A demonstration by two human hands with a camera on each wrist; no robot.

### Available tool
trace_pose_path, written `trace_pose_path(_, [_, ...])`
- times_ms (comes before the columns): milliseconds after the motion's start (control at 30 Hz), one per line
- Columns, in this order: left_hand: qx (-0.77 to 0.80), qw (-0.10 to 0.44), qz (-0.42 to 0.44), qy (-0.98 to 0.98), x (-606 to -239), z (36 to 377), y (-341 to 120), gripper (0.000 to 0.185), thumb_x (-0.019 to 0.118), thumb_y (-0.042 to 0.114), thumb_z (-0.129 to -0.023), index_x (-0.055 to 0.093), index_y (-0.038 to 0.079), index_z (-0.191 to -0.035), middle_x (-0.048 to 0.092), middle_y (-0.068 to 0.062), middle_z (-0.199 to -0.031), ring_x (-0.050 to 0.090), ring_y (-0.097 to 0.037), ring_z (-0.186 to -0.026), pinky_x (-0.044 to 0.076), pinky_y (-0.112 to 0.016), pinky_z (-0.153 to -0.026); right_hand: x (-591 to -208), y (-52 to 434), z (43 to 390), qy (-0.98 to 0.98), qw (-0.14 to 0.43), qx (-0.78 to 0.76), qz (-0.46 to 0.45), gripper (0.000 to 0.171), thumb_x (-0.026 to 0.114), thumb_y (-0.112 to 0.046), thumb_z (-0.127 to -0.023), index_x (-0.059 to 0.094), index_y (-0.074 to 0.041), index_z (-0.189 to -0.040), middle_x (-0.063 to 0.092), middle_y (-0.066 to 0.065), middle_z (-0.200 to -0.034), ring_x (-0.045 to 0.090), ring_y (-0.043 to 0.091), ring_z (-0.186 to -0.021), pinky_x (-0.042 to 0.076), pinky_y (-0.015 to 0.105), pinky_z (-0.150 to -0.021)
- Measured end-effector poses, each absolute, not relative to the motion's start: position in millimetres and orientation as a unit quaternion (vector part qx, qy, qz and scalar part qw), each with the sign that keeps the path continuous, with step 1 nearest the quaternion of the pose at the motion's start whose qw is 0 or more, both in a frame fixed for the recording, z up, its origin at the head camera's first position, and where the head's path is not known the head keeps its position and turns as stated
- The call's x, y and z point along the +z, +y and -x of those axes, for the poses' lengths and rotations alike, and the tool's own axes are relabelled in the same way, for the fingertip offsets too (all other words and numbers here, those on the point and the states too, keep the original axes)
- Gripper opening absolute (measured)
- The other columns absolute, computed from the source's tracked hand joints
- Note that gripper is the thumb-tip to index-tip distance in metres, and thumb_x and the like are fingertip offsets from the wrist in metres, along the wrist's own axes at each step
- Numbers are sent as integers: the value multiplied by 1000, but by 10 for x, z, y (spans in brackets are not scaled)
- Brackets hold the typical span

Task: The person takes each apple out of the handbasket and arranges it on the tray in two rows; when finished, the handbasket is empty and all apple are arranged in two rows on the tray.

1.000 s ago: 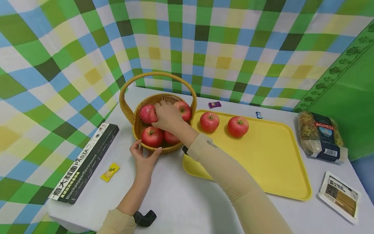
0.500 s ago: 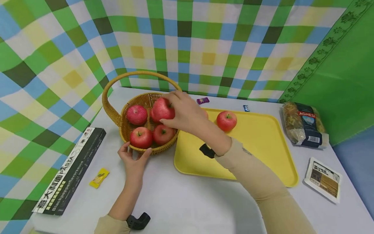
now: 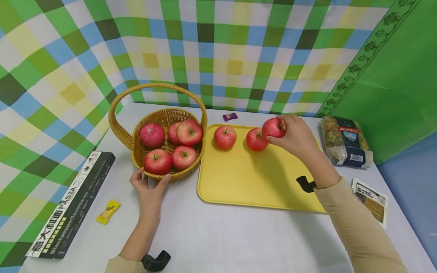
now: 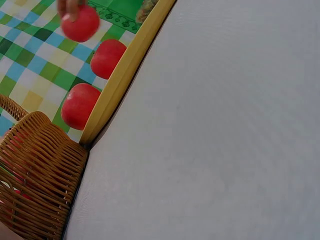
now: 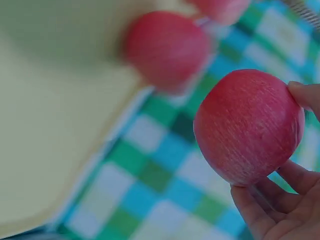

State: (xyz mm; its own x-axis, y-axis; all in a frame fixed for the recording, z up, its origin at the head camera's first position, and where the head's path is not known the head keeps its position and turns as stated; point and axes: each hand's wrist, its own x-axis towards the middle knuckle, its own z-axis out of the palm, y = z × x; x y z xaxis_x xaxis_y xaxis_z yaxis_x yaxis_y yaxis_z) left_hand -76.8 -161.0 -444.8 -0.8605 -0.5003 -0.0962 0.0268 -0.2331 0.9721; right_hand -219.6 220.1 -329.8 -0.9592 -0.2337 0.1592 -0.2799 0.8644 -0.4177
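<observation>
**Head view: an apple held over the tray's far edge**

Head camera looks down on a pale table with a yellow tray at centre and a wicker basket just beside it at 9 o'clock. The right hand grips a red apple with curled fingers, held just above the tray toward 1 o'clock. The right wrist view shows the fingertips wrapped round the fruit with the tray below it. Two more apples sit on the tray: the middle apple touching or almost touching the held one, and the left apple near the basket-side rim.

The left hand cups the basket's near wall at 6 o'clock, thumb and fingers spread against the weave, apparently steadying it. Five apples lie inside the basket.

Judging from this, the step in hand is setting a third apple down in a row with the other two. The next move seems to call for lowering it onto bare tray at about 3 o'clock of the middle apple, clear enough not to nudge it rolling, then loosening the fingers.
</observation>
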Motion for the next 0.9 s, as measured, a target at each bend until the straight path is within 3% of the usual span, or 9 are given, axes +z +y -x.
trace_pose_path(400, [-758, 183, -203, -592, -4451, 741, -1629, 70, 74, 3, -84, 23, 21, -128, 13, 3, -150, 17, -15, -142, 32, -34, -110, -3867, 2722, 2510, -985, -20, 149, -84, 69, 71, -32, -81, 47, 13, -127, 48, 34, -119, 44, 52, -107, 40, 62, -91])
trace_pose_path(767, [-758, 179, -204, -594, -4478, 762, -1653, 72, 76, 7, -82, 23, 23, -129, 9, 5, -153, 17, -14, -142, 30, -37, -112, -3927, 2689, 2548, -985, -17, 146, -89, 73, 74, -34, -82, 44, 11, -131, 45, 35, -123, 41, 55, -108, 37, 62, -94])
trace_pose_path(900, [-758, 178, -196, -596, -4480, 784, -1623, 72, 77, 7, -82, 24, 21, -130, 12, 4, -153, 18, -15, -141, 31, -37, -112, -3859, 2656, 2491, -983, -14, 162, -79, 78, 74, -36, -83, 40, 8, -138, 39, 35, -132, 36, 55, -114, 36, 65, -95])
